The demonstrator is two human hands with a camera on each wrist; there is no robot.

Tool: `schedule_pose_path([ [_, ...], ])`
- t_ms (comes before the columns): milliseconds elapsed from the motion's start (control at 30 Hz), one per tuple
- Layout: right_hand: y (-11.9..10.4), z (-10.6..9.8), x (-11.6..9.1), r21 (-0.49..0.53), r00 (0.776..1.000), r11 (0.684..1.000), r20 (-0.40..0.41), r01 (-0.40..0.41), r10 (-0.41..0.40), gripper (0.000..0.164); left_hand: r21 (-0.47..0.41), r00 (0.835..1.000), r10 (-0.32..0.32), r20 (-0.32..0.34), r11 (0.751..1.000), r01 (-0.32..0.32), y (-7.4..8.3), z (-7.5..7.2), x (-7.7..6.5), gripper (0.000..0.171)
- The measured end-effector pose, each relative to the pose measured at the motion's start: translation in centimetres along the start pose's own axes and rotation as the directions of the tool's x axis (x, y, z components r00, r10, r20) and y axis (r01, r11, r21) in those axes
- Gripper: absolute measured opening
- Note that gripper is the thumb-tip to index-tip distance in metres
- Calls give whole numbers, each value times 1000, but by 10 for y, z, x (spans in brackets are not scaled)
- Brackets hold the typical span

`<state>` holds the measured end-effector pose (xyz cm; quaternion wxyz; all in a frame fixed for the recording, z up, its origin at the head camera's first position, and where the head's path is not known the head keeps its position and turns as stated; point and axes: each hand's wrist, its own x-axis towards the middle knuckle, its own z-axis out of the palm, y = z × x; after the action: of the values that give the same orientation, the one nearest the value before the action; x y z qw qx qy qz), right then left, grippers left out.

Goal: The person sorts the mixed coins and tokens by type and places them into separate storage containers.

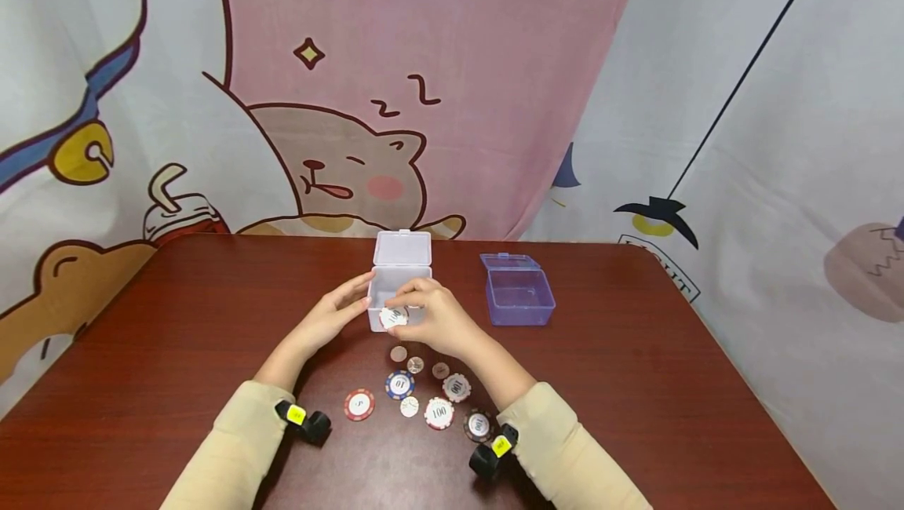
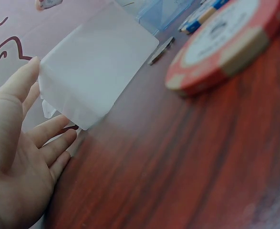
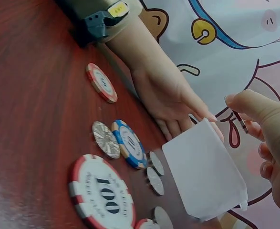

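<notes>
My right hand [image 1: 438,318] pinches a white poker chip [image 1: 393,317] marked 100 above the front of a white plastic box [image 1: 377,322]. Seen edge-on in the right wrist view, the chip [image 3: 240,122] sits between thumb and fingers. My left hand [image 1: 328,318] lies along the box's left side, fingers fairly straight, with fingertips at its wall [image 2: 94,67]. The box's lid [image 1: 402,249] stands raised at the back. My right hand hides part of the box's inside. Nearest the box on the table are silver coins [image 1: 399,354] and a blue chip [image 1: 400,385] marked 10.
A purple see-through box [image 1: 521,314], lid up, stands to the right. Towards the front lie a red chip [image 1: 359,405] marked 5, a red-edged chip [image 1: 439,413], a grey-edged chip [image 1: 457,387] and a black-edged chip [image 1: 478,424], the last close to the right wrist. A patterned curtain [image 1: 523,63] hangs behind the table.
</notes>
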<state>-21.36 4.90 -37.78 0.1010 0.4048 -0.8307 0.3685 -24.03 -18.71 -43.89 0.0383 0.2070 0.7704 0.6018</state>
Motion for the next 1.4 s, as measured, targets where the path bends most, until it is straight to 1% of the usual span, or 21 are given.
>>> schedule_pose_path([
  [100,3,-1,3,-11,1000,1000,-22,22,-22,33,0,1000,0,2,1000,0,-1,0,0,54],
  [200,7,-2,6,-4,999,1000,-40,26,-26,33,-1,1000,-2,4,1000,2,-1,0,0,53],
  [433,20,-2,11,3,997,1000,-78,-10,10,33,-7,1000,-6,-1,1000,6,-1,1,0,53],
  [633,28,-1,15,11,992,1000,-126,-27,28,34,7,1000,-16,-4,1000,16,-2,1,1,53],
  [933,39,3,23,17,981,994,-162,-104,106,34,1,1000,-14,-7,1000,14,-1,1,1,52],
  [1000,42,5,24,25,979,993,-167,-117,120,35,4,1000,-16,-4,1000,16,8,2,-2,52],
  [1167,49,7,23,26,973,986,-161,-163,165,37,9,1000,-19,-8,1000,19,7,1,-1,52],
  [1233,51,8,22,22,971,983,-154,-184,185,36,6,1000,-18,-12,1000,18,-1,0,1,52],
  [1400,56,8,22,25,963,973,-141,-229,230,35,0,1000,-24,-15,1000,24,-2,0,1,52],
])
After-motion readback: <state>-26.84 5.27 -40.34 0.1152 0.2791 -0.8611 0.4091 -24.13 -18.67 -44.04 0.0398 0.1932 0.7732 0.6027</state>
